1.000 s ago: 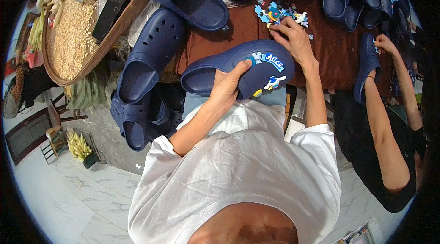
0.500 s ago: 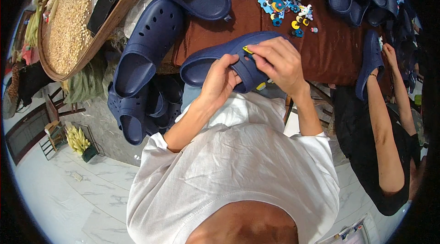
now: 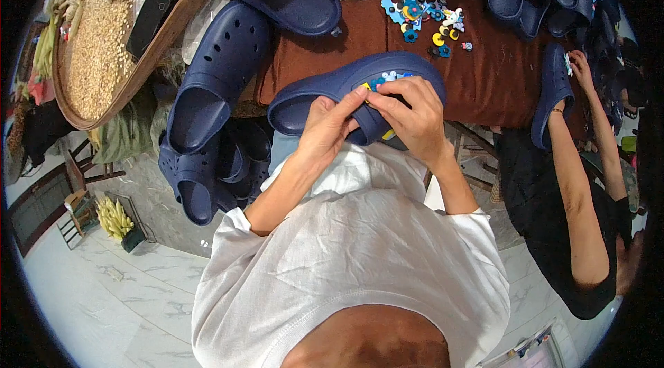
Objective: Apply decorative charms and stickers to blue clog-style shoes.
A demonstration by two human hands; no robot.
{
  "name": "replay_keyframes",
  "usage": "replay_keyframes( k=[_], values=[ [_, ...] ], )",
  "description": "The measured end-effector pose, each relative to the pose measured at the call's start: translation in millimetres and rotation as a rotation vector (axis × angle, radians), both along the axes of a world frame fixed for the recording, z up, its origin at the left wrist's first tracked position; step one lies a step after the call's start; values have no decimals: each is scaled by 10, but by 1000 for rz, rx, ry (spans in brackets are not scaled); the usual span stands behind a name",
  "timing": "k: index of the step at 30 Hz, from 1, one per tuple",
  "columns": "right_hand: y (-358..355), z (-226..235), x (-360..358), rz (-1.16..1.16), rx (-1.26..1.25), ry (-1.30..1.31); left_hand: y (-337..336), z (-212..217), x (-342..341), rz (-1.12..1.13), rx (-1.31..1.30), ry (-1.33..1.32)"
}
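A navy clog (image 3: 294, 111) lies across my lap side of the table edge, its holed upper turned toward me. My left hand (image 3: 321, 129) grips its near side by the strap, thumb raised onto the upper. My right hand (image 3: 415, 119) is closed over the toe part, its fingertips meeting the left thumb at a small yellow shoe charm (image 3: 366, 86). Blue and white charms (image 3: 393, 78) sit on the upper just beyond my right fingers. Another yellow piece (image 3: 389, 135) shows low on the clog, partly hidden by my right hand.
Loose charms (image 3: 423, 19) lie piled on the brown cloth (image 3: 325, 50). More navy clogs (image 3: 218, 70) are stacked at left and along the back. A woven tray of grain (image 3: 97, 57) stands far left. At right, a co-worker's hand (image 3: 579, 70) holds another clog (image 3: 551, 91).
My right hand has turned and lowered a little, bringing the yellow charm down against the clog's upper. My left thumb now presses beside it. The blue charms have come into view.
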State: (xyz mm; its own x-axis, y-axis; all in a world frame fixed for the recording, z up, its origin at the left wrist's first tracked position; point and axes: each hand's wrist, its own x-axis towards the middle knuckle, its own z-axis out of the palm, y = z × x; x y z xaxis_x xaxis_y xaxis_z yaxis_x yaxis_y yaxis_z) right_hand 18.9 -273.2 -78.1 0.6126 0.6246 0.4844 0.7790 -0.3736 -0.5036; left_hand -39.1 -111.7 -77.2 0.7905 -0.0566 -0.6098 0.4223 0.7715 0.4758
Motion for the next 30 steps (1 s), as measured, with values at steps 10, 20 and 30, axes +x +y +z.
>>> replay_keyframes(
  k=[10, 20, 30],
  values=[
    [-28, 130, -57, -83, 92, 317, 67, -161, -75, -137, 197, 47],
    [-84, 223, 159, -28, -31, 319, -34, -120, 0, -48, 215, -3],
    [-74, 259, 176, 1, -95, 328, -197, -238, 24, 84, 396, -52]
  ],
)
